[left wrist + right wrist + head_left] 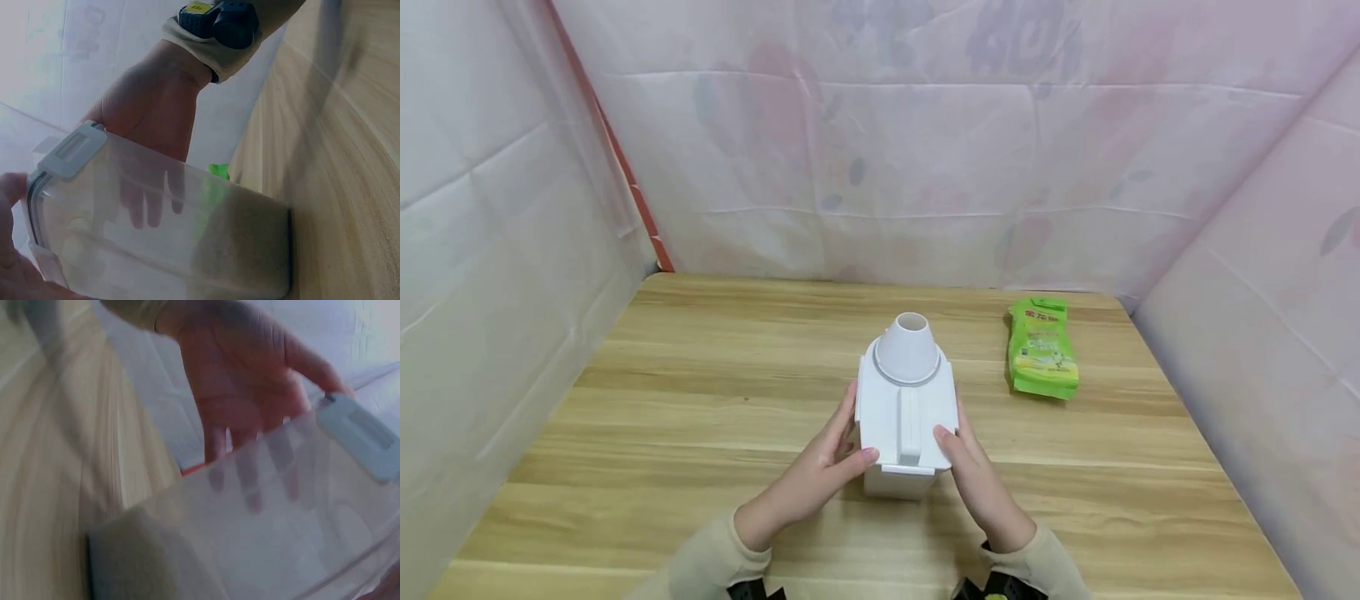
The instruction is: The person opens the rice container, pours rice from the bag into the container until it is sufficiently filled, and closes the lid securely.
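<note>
A translucent plastic storage container point(250, 234) stands on the table, with pale, fine-looking contents in its lower part. Its white lid point(880, 417) carries a raised handle point(909, 425) and a cone-shaped cap point(906, 350). My left hand point(811, 479) holds the left side, thumb over the lid's near edge. On the opposite side my right hand point(981, 483) grips the container, its thumb resting on the lid. Through the clear wall, the fingers of the right hand point(153, 119) show in the left wrist view, those of the left hand point(244, 387) in the right wrist view.
A green packet point(1042, 350) lies toward the back right of the wooden table point(700, 375). Pale patterned sheets point(925, 167) enclose the table at the back and sides, and a red strip point(617, 150) runs down the back left corner.
</note>
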A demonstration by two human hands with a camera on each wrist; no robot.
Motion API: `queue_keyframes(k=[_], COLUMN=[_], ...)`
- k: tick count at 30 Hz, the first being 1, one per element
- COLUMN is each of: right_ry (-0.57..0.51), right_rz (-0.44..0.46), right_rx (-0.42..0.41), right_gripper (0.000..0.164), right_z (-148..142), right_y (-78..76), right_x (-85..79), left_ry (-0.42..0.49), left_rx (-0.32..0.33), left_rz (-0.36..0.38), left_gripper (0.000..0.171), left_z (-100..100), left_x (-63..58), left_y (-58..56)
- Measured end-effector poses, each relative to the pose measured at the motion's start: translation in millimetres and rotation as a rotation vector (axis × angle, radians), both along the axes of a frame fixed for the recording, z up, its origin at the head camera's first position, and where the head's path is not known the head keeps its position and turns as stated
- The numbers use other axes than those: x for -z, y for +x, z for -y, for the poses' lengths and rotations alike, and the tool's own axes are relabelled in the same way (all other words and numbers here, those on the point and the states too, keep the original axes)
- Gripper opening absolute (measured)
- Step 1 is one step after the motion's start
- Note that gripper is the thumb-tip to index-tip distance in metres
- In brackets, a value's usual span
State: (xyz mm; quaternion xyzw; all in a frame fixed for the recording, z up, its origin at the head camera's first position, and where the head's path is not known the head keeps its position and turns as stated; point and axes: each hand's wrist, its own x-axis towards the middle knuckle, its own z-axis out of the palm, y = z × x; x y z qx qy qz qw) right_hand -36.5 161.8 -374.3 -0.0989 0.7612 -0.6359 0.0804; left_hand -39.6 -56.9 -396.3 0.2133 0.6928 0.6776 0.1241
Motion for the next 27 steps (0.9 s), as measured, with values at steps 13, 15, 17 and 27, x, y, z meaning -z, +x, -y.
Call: queue_keyframes(k=[13, 15, 17, 27], right_ry=[0.004, 0.018, 0.022, 0.022], right_rz=[0.111, 0.108, 0.103, 0.097], right_rx=[0.040, 0.045, 0.047, 0.019], right_gripper=[0.048, 0.048, 0.049, 0.052], right_z=[-3, -4, -4, -6], right_y=[0.5, -1.9, -4.9, -18.9], right_x=[-3.1, -2.5, -1.8, 2.0], left_ry=[0.009, 0.004, 0.000, -0.008], left_rx=[0.082, 0.071, 0.065, 0.086], left_rz=[0.172, 0.162, 0.152, 0.109], left_gripper=[0.070, 0.069, 0.067, 0.062], left_z=[-1, -1, -2, -1], left_x=[-2.3, -2.0, -2.2, -0.9], left_y=[-9.2, -11.1, -13.4, -25.3])
